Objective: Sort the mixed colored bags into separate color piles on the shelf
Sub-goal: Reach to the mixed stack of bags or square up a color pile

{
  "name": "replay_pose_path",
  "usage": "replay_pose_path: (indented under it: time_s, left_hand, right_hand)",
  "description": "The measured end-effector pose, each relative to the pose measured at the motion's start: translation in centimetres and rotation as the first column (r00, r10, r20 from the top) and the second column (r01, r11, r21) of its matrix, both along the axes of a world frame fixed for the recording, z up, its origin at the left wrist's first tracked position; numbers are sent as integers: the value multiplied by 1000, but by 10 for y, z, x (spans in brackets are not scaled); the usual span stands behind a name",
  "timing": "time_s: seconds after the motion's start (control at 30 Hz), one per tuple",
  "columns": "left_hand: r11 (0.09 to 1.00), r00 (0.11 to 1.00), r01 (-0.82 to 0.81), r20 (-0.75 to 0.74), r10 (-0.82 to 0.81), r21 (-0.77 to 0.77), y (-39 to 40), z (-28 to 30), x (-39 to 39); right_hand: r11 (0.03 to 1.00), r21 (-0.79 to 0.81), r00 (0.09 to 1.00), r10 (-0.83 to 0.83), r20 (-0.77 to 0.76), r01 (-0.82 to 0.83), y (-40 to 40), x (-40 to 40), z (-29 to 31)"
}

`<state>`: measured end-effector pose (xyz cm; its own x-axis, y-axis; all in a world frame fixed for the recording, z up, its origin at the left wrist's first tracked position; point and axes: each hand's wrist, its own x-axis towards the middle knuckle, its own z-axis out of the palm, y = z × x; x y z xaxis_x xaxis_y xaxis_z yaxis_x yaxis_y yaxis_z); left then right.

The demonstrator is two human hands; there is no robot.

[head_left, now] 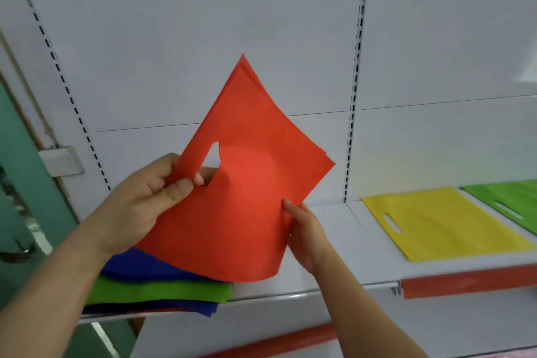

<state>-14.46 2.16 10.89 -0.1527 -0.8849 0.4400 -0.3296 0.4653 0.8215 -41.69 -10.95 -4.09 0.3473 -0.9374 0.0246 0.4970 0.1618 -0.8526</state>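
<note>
Head view shows the left hand (139, 200) pinching the red bag (250, 192) by its handle cutout, right hand (305, 229) fingers curled behind its edge, lifted clear of the mixed pile (162, 288); yellow bag (447, 224) and green bag (511, 200) already lie apart on the shelf (334, 229)

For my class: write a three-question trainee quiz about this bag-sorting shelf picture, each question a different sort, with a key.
1. True or false: both hands hold the red bag.
2. Which bag lies flat beside the yellow bag, at the right edge? A blue B green C red
3. Fill in: the mixed pile under the left hand shows blue and ____ bags.

Key: 1 true, the right hand grips its lower edge; 2 B, the green bag; 3 green.
</note>
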Motion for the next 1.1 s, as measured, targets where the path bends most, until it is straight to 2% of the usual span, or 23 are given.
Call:
replay_pose_path:
  time_s: [0.1, 0.2, 0.3, 0.47, 0.53, 0.63, 0.77, 0.97, 1.1]
  left_hand:
    - [992, 992, -125, 1, 125, -15, -9, -5, 19]
    - [958, 958, -283, 41, 284, -39, -27, -20, 29]
    - [935, 926, -353, 128, 355, -37, -58, -40, 20]
    - [916, 899, -392, 175, 402, -87, -128, -60, -43]
    - [921, 904, -371, 180, 388, -121, -155, -64, -82]
    - [942, 928, -297, 184, 323, -158, -187, -69, -154]
    - [973, 976, -145, 137, 171, -182, -207, -77, -263]
    - [984, 998, -14, 60, 26, -177, -207, -87, -438]
    - [980, 999, 42, 11, -41, -195, -193, -93, -555]
  right_hand:
    - [984, -30, 983, -175, -55, 174, -6, 6, -8]
    - [923, -137, 911, -378, -162, 359, -19, -7, -11]
    - [829, -265, 798, -552, -241, 493, -32, -35, -8]
    - [647, -443, 575, -760, -303, 621, -44, -115, 4]
    - [566, -487, 469, -824, -318, 665, -39, -159, 5]
    - [418, -553, 254, -901, -351, 721, -16, -228, 7]
    - [244, -586, 16, -931, -365, 772, 27, -323, 10]
    - [-11, -621, -278, -900, -335, 784, 96, -452, 14]
    - [-135, -598, -386, -867, -315, 790, 140, -540, 20]
